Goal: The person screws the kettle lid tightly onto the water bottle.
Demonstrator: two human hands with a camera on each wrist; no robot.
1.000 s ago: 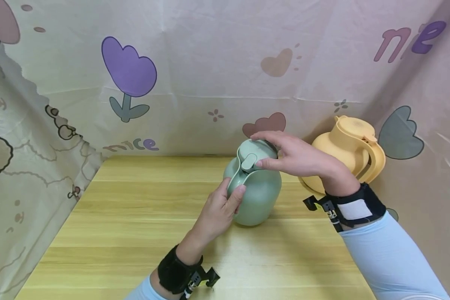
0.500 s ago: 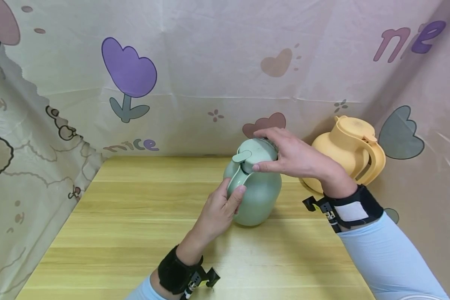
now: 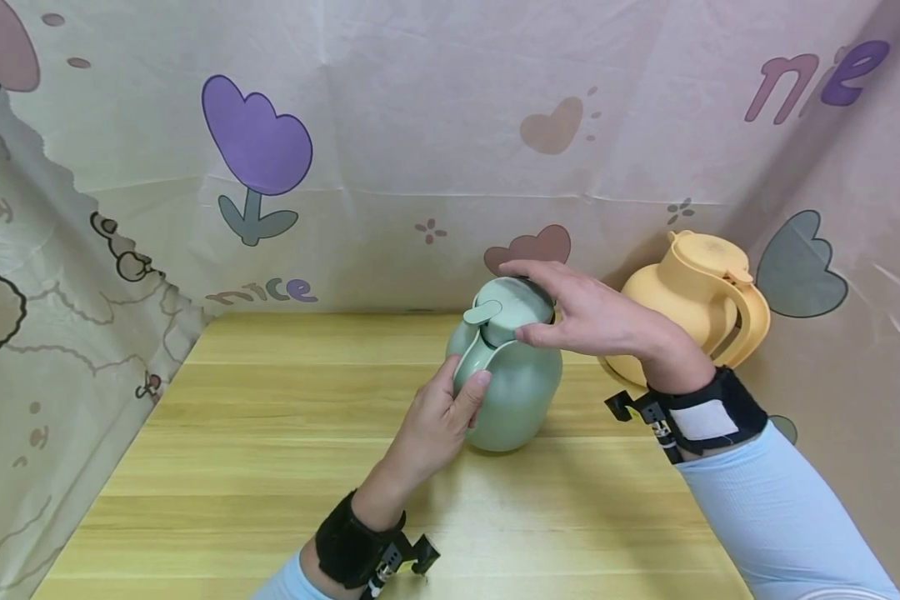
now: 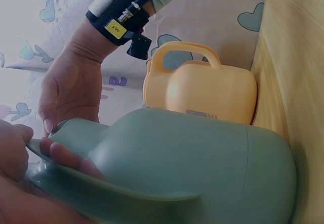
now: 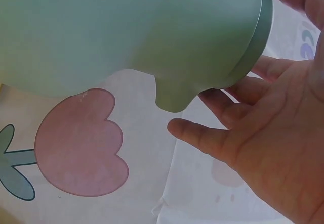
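Observation:
A sage-green vacuum jug [image 3: 521, 392] stands on the wooden table in the head view, its handle [image 3: 476, 360] facing left and toward me. My left hand [image 3: 431, 421] grips this handle, fingers passing through the loop in the left wrist view. On top is a round lid [image 3: 513, 300] with a small lever [image 3: 483, 312] that juts out over the handle. My right hand [image 3: 592, 312] holds the lid from the right, thumb on the near side and fingers on the far side. In the right wrist view the little finger [image 5: 200, 135] extends just below the spout [image 5: 174, 95], apart from it.
A yellow jug [image 3: 682, 292] with a handle stands behind my right forearm, at the table's back right. Printed cloth [image 3: 390, 108] hangs behind the table [image 3: 270, 467] and along both sides. Each wrist wears a black band with a small camera.
The lid's lever has swung left, from leaning over the lid to sticking out above the handle. My right thumb has shifted slightly. The jug and my left hand have stayed in place.

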